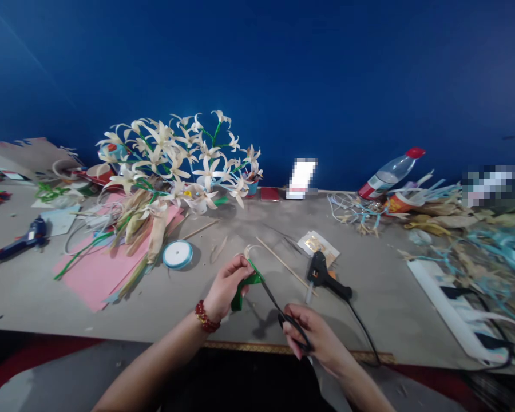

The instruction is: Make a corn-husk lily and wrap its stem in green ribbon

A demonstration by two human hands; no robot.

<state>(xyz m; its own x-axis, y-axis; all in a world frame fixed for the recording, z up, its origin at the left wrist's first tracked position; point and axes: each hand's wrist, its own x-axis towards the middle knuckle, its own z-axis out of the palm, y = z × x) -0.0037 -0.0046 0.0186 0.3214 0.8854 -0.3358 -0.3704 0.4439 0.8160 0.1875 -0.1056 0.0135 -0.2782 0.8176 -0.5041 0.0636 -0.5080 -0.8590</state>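
Observation:
My left hand [228,284] is closed on a green ribbon [237,298], pinching it between thumb and fingers. Part of the ribbon hangs in a loop below the fingers, and a thin green stem-like strip [256,269] reaches out to the right. Black-handled scissors [300,332] are in my right hand [313,335], its fingers wrapped round the handles. The blades point up and left, their tips at the end of the green strip. Whether the blades are touching or cutting it I cannot tell. A pale curved piece shows just above my left fingertips.
White petalled flowers [208,171] on green stems stand behind, left of centre. Pink paper [90,286] and a ribbon spool [177,254] lie to the left. A black glue gun [326,274], its cord and a power strip [450,315] are on the right. A blue glue gun [21,239] lies far left.

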